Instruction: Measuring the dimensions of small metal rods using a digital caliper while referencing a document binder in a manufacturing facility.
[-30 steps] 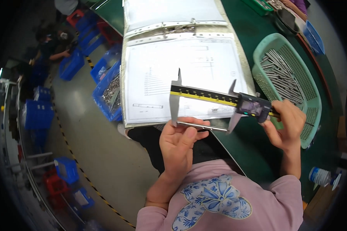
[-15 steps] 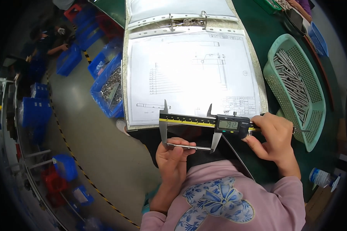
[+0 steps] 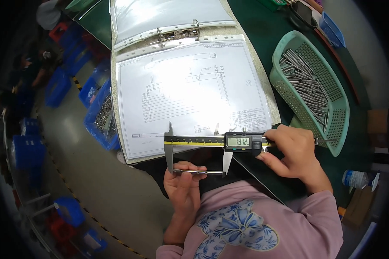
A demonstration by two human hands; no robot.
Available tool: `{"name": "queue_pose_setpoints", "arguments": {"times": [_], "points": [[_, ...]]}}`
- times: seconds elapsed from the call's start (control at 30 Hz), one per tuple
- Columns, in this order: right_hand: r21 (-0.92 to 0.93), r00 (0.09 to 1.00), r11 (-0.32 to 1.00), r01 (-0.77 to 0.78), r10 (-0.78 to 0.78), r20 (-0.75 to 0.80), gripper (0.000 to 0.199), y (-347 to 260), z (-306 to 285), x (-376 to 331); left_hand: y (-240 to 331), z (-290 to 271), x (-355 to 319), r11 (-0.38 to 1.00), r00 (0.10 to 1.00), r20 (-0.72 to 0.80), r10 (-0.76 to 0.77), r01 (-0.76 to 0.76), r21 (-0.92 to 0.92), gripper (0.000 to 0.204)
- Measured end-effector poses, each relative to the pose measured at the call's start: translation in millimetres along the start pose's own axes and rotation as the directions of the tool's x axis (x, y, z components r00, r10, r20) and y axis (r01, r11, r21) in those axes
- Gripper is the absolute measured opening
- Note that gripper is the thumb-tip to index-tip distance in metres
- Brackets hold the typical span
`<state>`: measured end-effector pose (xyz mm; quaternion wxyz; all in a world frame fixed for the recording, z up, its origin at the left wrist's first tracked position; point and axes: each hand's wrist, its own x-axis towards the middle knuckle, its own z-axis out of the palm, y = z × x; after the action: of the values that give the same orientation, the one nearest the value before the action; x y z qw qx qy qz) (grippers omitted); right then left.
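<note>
On the green table, an open ring binder is lying beside a green basket. Below it, the right hand is gripping a digital caliper, its fingers curled around the slider, while the left hand is pinching a thin metal rod between the caliper's jaws.

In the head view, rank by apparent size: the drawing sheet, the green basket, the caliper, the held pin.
1. drawing sheet
2. green basket
3. caliper
4. held pin
The caliper sits nearer the camera, so its rank against the basket is unsure.

dark green table with open ring binder, green basket
</note>
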<state>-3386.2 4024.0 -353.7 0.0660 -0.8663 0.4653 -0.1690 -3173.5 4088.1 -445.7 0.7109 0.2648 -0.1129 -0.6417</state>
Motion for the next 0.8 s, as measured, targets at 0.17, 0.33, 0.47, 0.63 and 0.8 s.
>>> {"name": "queue_pose_setpoints", "arguments": {"times": [0.17,0.33,0.47,0.63,0.8], "points": [[-0.006,0.999,0.999,-0.037,0.037,0.017,0.03,-1.1,-2.8,-2.8,-2.0,1.6,1.4,1.0,1.0,0.009,-0.009,0.009,-0.001,0.014],[-0.018,0.997,0.998,-0.059,0.06,0.038,0.03,-1.6,-4.9,-4.9,-3.2,3.5,1.6,1.0,0.999,0.021,-0.028,0.028,0.009,0.015],[-0.012,0.992,0.995,-0.102,0.102,0.073,0.03,-1.1,-5.6,-7.0,-1.8,6.1,2.2,0.998,0.998,0.009,-0.061,0.061,0.027,0.016],[-0.017,0.989,0.992,-0.122,0.123,0.077,0.03,-1.0,-5.9,-7.2,-1.6,7.1,2.8,0.996,0.996,0.026,-0.087,0.086,0.02,0.018],[-0.009,0.991,0.993,-0.118,0.119,0.06,0.029,-1.2,-4.2,-6.6,-1.4,6.8,1.8,0.996,0.996,0.026,-0.088,0.088,0.011,0.018]]}}
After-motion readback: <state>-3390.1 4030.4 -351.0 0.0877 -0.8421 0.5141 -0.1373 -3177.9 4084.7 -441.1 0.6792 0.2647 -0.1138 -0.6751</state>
